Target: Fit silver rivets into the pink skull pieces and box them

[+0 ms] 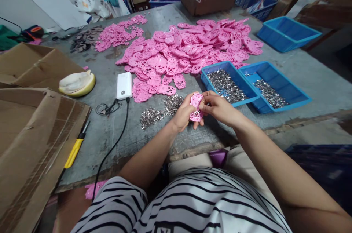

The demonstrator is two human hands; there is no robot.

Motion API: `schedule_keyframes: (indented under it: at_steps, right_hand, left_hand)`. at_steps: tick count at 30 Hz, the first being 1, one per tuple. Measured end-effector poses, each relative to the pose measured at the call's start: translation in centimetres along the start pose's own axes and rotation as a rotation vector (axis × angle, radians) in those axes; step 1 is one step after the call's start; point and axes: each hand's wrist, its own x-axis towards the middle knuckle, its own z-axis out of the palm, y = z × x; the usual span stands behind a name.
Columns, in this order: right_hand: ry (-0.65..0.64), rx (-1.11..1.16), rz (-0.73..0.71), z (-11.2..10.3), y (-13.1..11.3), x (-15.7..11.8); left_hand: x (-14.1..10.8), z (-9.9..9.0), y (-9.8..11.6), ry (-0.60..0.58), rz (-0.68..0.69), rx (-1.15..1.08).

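3 blue trays (291,107) stand on the table (134,137); 2 contain metal bits (225,84). Near the hands lie 2 small metal heaps (151,117); beyond them, 1 large pink heap (187,49). The table's near edge runs just below the hands; bare surface shows left of the metal heaps, while 2 trays bound the right. The left hand (183,113) grips 1 pink piece (196,101), thumb across its face. The right hand (217,105), fingers bent, appears to pinch its right side.
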Motion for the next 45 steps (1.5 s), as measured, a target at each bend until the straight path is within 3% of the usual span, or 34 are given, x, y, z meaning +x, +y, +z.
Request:
schedule_keyframes:
  at_steps: [27,35,45]
  right_hand:
    - [-0.018,-0.075,-0.030,-0.05,0.19,0.15]
    - [0.056,-0.132,-0.011,0.36,-0.56,-0.17]
    - [0.157,0.016,-0.030,0.58,-0.07,-0.69]
  left_hand:
    - [-0.03,-0.02,0.13,0.002,-0.015,0.024]
    - [-0.08,0.07,0.14,0.046,0.001,0.024]
    - [-0.23,0.52,0.16,0.063,0.035,0.076]
